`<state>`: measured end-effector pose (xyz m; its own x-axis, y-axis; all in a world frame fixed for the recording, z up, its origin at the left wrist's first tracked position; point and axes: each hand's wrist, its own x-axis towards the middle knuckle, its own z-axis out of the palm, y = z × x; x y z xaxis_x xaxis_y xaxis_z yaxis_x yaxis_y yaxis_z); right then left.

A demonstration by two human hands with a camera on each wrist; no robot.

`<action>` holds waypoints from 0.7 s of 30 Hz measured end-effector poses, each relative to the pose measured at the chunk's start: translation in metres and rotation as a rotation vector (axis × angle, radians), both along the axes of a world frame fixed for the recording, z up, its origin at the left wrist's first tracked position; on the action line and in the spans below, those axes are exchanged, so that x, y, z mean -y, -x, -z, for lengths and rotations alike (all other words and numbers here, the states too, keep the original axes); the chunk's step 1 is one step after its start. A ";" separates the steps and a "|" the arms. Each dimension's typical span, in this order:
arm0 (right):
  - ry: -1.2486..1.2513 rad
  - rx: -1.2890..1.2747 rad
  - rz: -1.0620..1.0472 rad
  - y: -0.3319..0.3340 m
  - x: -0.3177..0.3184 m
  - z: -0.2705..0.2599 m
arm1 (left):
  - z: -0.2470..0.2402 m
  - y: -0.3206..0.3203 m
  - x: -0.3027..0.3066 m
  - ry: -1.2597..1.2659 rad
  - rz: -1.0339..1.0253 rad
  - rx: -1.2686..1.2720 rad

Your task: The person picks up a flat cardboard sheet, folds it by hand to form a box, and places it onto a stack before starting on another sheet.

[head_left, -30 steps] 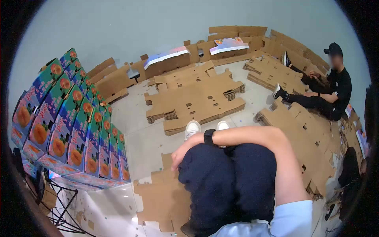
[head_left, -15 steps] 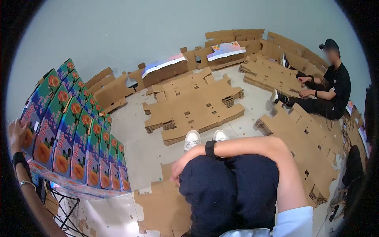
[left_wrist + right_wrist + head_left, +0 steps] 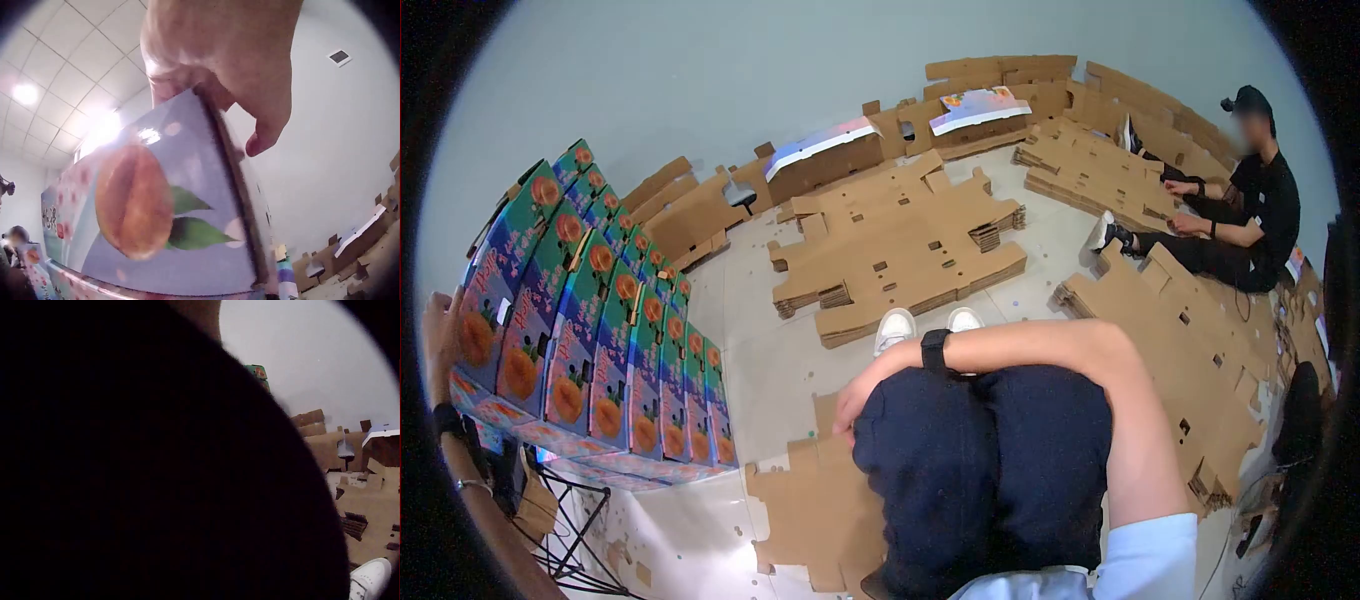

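Note:
My left hand [image 3: 440,335] is at the far left against the outer side of the nearest peach-printed carton [image 3: 475,335]. In the left wrist view this hand [image 3: 219,50] lies over the upper corner of the carton [image 3: 206,256], thumb hanging down beside the edge and the other fingers hidden behind it. My right hand [image 3: 858,395] hangs loosely past my left knee, its forearm lying across both thighs; it holds nothing. Something black covers most of the right wrist view, which hides that hand.
Peach-printed cartons [image 3: 607,410] stand in rows at left. Flat cardboard stacks [image 3: 900,235] lie ahead, another [image 3: 1170,340] at right. Loose cardboard [image 3: 815,520] lies by my legs. A seated person [image 3: 1265,210] reaches over a far stack. A black metal frame [image 3: 580,520] stands lower left.
My left hand has come into view at far left, first spread on the carton's front, now at its outer side. The seated person's hands have moved onto the stack. My right hand stays put.

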<state>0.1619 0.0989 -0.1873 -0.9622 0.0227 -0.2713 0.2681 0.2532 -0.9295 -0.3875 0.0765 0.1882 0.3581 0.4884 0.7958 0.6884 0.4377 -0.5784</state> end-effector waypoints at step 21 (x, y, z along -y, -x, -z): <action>-0.035 -0.072 -0.044 -0.001 -0.006 0.014 | 0.025 -0.049 -0.010 0.049 0.057 0.027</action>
<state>0.1632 0.1051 -0.2017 -0.9796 -0.0123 -0.2008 0.1882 0.2958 -0.9365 -0.3381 0.0864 0.1632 0.3655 0.5068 0.7808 0.7267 0.3687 -0.5796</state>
